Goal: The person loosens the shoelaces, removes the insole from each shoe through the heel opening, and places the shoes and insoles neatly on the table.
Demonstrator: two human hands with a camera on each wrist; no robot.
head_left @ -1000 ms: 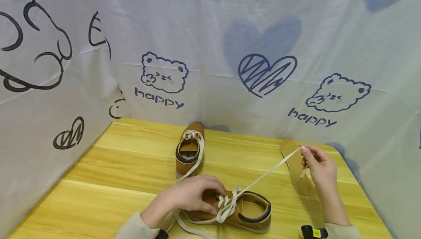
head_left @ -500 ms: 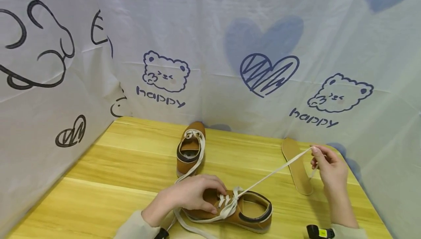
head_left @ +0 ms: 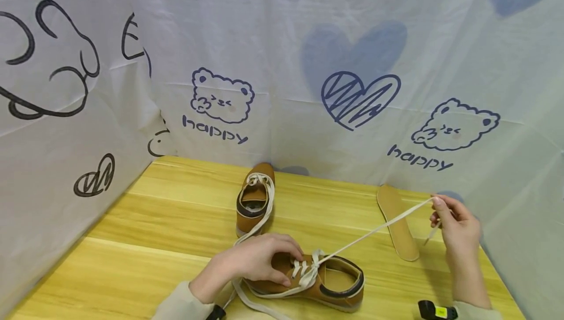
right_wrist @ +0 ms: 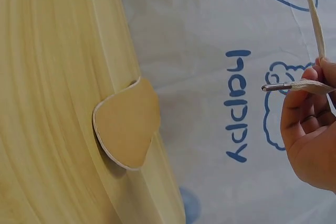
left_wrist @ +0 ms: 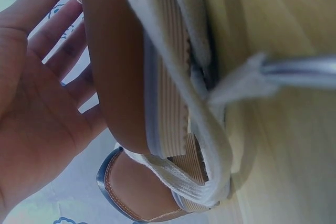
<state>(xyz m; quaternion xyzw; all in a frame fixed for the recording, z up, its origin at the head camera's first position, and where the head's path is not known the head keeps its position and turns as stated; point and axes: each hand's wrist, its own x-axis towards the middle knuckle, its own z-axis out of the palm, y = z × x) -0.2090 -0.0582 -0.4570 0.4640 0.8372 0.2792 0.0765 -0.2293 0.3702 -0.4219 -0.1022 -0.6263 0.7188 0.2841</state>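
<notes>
A brown lace-up shoe point(head_left: 317, 291) with a dark collar lies on its sole near the table's front, heel to the right. My left hand point(head_left: 260, 261) holds it across the toe, thumb on the near side and fingers on the far side. From its knot, a white shoelace point(head_left: 374, 231) runs taut up to the right. My right hand point(head_left: 460, 227) pinches that lace above the table's right side. In the right wrist view, the lace's metal-tipped end point(right_wrist: 276, 86) sticks out past the fingers. The left wrist view shows the toe beside the palm point(left_wrist: 42, 114).
A second brown shoe point(head_left: 263, 169) stands farther back, toe against the curtain, its long loose laces trailing toward the near shoe. A tan insole point(head_left: 403, 242) lies on the right of the yellow table point(head_left: 154, 222). A printed curtain point(head_left: 286, 129) closes off the back and left.
My right hand has moved to the right, drawing the lace out farther. The bow loop on the near shoe has shrunk. My left hand keeps its place on the toe.
</notes>
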